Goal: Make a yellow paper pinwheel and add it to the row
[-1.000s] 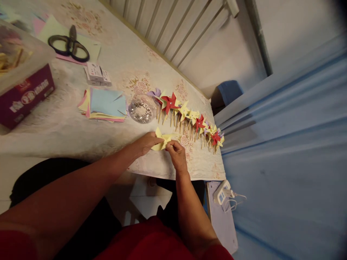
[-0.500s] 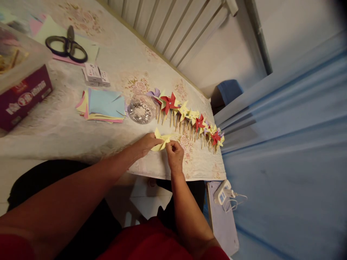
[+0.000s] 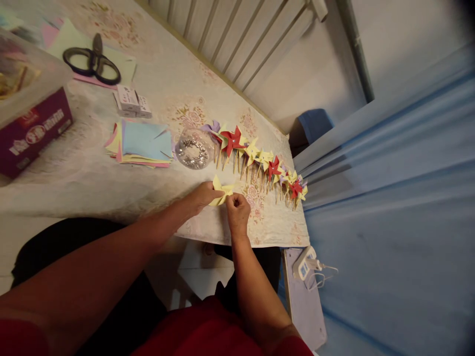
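Note:
A yellow paper pinwheel [image 3: 218, 186], its blades partly folded, is held above the table's near side. My left hand [image 3: 203, 196] grips its left part, thumb on top. From the right, my right hand [image 3: 238, 207] is closed with its fingertips pinched at the pinwheel's right edge; anything small inside that pinch is hidden. Just beyond the hands stands a clear round dish [image 3: 193, 149] of small shiny metal pieces. To its right lies a row of pinwheels on sticks, among them a red pinwheel [image 3: 233, 141]. Left of the dish sits a stack of slit paper squares [image 3: 144, 141].
Black-handled scissors [image 3: 93, 60] lie on paper sheets at the far left, with small white boxes [image 3: 129, 100] nearby. A plastic bin [image 3: 48, 66] and a purple box [image 3: 35, 131] stand at the left edge. A power strip [image 3: 305, 263] rests below the table's right corner.
My right hand has shifted very slightly left against the pinwheel. Both hands keep their hold, and the things on the table stay in place.

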### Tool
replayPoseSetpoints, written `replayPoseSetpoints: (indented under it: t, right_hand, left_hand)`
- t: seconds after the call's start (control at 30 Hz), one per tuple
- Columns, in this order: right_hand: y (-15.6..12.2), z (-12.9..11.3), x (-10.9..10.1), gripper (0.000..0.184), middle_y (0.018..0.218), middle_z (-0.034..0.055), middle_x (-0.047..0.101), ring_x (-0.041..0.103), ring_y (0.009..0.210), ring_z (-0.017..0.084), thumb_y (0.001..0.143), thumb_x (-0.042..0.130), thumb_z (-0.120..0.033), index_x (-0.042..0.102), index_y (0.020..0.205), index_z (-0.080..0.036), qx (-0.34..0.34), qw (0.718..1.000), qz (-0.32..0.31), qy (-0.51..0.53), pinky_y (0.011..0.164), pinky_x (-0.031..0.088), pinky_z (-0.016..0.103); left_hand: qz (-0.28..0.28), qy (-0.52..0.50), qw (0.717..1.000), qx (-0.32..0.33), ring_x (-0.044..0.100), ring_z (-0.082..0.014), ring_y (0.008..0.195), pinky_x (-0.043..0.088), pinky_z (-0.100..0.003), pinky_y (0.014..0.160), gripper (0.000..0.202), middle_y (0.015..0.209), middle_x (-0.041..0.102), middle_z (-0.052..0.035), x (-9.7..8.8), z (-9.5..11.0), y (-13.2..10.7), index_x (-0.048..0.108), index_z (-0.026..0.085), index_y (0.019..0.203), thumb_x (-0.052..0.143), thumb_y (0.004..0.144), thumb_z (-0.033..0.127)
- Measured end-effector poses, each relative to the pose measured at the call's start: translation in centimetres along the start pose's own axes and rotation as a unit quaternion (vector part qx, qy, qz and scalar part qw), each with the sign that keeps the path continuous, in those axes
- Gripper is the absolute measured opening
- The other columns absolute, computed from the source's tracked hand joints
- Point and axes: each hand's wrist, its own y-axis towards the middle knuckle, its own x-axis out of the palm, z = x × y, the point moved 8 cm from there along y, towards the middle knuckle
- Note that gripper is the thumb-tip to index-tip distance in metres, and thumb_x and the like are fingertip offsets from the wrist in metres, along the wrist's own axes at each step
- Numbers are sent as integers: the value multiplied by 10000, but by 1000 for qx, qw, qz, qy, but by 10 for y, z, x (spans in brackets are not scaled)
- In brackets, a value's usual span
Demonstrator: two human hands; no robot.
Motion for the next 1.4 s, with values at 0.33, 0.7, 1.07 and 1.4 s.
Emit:
replayPoseSetpoints:
  t: [0.33,0.7,1.07,1.4]
  right_hand:
    - [-2,3,2,211,625,-47,468,432,643,138,779,536,-330,500,603,-219,1,1000,1,12,655,364,272]
    - [-4,4,3,214,642,-42,495,448,659,139,786,552,-347,540,621,-210,25,999,1,20,674,381,270]
    - [3,30,5,392,787,0,657,553,669,131,714,704,-444,655,996,-176,151,968,-43,196,652,446,257]
    - [1,48,22,253,519,-73,492,337,501,85,627,727,-407,621,656,-179,208,947,-120,215,511,257,230]
  left_hand:
    - [29,11,999,-29,463,-83,587,357,-182,574,109,517,544,52,1,11,-13,666,53,799,634,728,-22]
    - [18,20,999,-34,521,-133,609,400,-241,602,140,573,598,31,0,4,-6,688,107,787,693,648,92]
    - [-9,-10,1000,-23,556,-124,626,417,-234,639,151,686,654,17,-1,-2,0,678,110,807,641,662,136]
    - [-15,64,998,-12,528,-125,624,394,-236,615,166,700,648,5,-1,-6,1,683,98,818,635,664,136]
